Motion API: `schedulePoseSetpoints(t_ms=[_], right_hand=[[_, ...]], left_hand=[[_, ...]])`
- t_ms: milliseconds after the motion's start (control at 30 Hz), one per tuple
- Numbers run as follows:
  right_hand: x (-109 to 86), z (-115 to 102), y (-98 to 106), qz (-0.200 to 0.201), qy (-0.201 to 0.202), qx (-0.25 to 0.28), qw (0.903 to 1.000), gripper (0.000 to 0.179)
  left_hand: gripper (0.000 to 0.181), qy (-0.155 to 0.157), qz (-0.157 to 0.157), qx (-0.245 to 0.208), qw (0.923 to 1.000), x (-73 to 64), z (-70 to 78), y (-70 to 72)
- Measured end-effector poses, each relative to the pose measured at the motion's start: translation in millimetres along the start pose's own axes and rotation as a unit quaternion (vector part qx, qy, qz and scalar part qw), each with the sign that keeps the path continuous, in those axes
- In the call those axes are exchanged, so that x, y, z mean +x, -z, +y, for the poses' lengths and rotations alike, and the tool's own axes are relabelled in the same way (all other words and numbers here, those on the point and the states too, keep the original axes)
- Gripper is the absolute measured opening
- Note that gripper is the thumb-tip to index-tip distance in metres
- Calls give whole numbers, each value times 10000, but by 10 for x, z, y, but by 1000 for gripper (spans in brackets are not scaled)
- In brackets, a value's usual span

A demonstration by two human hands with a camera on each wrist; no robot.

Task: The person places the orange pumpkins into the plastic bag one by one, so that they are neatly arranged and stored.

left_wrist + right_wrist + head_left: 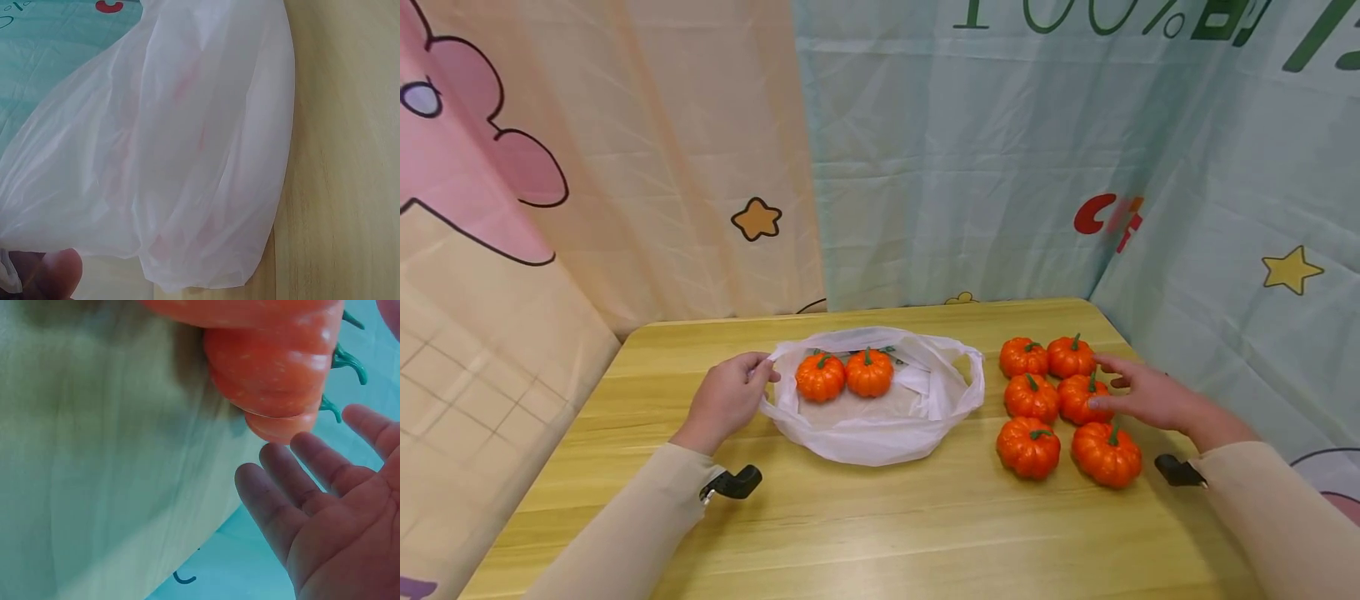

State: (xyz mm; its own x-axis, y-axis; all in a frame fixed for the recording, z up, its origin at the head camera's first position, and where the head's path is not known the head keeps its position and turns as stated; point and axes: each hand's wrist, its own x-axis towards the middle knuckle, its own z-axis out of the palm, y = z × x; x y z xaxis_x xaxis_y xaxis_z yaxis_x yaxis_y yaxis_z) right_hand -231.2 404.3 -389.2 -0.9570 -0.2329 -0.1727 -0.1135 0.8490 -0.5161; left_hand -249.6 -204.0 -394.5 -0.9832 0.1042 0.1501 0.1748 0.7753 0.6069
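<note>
A white plastic bag (880, 446) lies spread on the table with its mouth up, and two small orange pumpkins (821, 377) sit inside. At the bag's left rim, my left hand (727, 398) pinches the plastic between thumb and fingers. In the left wrist view, the bag (200, 144) hangs in folds above a fingertip (61, 274). Several more pumpkins (1032, 398) stand in two columns at the right. Beside the right column is my right hand (1153, 397), its fingers spread around a middle pumpkin (1081, 398). The right wrist view shows the palm (350, 525) facing the pumpkins (269, 369).
The wooden table (880, 533) has rounded far corners. Printed curtains (955, 167) hang close behind it and along both sides. A black wrist device (737, 482) juts from the left sleeve, another (1178, 471) from the right.
</note>
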Motion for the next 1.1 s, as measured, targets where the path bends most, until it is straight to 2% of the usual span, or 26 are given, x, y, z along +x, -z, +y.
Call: schedulePoseSetpoints(t_ms=[133, 367, 1100], right_hand=[[-11, 17, -48, -37, 15, 73, 10000, 89], [-13, 48, -111, 60, 166, -128, 9998, 84], [55, 117, -144, 184, 240, -360, 9989, 76]], left_hand=[[44, 11, 5, -12, 10000, -2, -14, -11], [43, -11, 9, -28, 10000, -1, -51, -36], [42, 145, -109, -139, 9997, -10, -86, -57]])
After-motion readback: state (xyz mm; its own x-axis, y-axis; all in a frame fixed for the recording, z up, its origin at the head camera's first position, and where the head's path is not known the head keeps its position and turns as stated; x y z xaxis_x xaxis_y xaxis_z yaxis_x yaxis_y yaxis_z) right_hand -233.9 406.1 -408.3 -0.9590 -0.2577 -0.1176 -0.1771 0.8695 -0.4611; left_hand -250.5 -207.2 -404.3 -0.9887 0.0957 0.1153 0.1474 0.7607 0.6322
